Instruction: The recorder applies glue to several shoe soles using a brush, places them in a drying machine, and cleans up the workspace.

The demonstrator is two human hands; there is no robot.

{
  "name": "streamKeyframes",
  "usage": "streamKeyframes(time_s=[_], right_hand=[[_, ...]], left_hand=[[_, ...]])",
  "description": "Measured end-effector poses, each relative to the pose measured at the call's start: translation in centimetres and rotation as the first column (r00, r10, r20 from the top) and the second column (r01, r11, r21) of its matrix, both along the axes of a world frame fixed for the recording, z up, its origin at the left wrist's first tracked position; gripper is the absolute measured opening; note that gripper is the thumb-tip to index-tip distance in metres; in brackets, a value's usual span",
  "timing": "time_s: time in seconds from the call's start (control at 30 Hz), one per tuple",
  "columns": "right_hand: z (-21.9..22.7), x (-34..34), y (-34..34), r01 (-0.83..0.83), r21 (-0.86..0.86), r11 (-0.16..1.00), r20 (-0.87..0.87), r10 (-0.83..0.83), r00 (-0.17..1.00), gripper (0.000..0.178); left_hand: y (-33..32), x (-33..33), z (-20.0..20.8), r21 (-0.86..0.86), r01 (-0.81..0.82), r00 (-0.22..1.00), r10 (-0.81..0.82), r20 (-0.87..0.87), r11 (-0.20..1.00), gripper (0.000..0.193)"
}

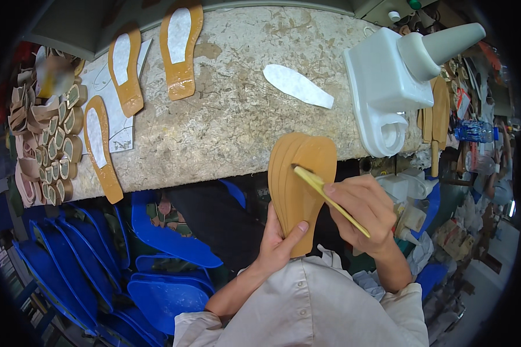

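My left hand is closed round the lower end of a fanned stack of tan insoles, its thumb on the top one. The stack is held in front of my lap, just off the table's near edge. In my right hand is a brush with a yellow handle, its dark tip close over the top insole; whether it touches I cannot tell. On the table lie three tan insoles with white pads on them and a glossy coating. A loose white pad lies by itself further right.
The worn table has a white glue bottle with a grey nozzle at its right. Piled heel-like pieces crowd its left end, beside a white sheet. Blue trays or chairs stand below left. A water bottle is far right.
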State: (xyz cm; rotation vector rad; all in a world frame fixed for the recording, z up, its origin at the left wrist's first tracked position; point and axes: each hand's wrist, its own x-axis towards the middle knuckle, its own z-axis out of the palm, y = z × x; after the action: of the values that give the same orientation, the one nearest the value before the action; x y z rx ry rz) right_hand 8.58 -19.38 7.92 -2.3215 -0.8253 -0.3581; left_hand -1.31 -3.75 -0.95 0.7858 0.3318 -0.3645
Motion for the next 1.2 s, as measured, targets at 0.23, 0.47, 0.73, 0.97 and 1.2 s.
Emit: streamKeyframes(time_s=[0.23, 0.47, 0.73, 0.97, 1.2], right_hand=[[0.4, 0.2, -1.5, -0.201, 0.015, 0.98, -0.057, 0.201, 0.978, 0.038], [-1.0, 0.1, -3.2, -0.096, -0.077, 0.992, 0.007, 0.096, 0.995, 0.035], [-2.5, 2.7, -1.5, 0.449, 0.339, 0.827, -0.445, -0.279, 0.851, 0.015], [-2.9, 0.8, -2.5, 0.517, 0.292, 0.804, -0.412, -0.382, 0.827, 0.017], [-2.2, 0.8, -3.9, 0.43, 0.222, 0.875, -0.331, -0.347, 0.877, 0.018]], left_hand=[[0.0, 0.0, -0.1, -0.032, -0.028, 1.0, 0.027, -0.016, 0.999, 0.057], [1.0, -0.2, 0.0, -0.05, 0.003, 0.999, -0.006, -0.054, 0.999, 0.058], [1.5, -0.2, -0.5, -0.025, 0.029, 0.996, -0.031, -0.087, 0.999, 0.073], [1.8, 0.1, 0.1, -0.165, -0.003, 0.995, -0.013, -0.095, 0.986, 0.072], [2.0, 0.2, -0.1, -0.256, -0.001, 0.998, -0.017, -0.068, 0.967, 0.071]])
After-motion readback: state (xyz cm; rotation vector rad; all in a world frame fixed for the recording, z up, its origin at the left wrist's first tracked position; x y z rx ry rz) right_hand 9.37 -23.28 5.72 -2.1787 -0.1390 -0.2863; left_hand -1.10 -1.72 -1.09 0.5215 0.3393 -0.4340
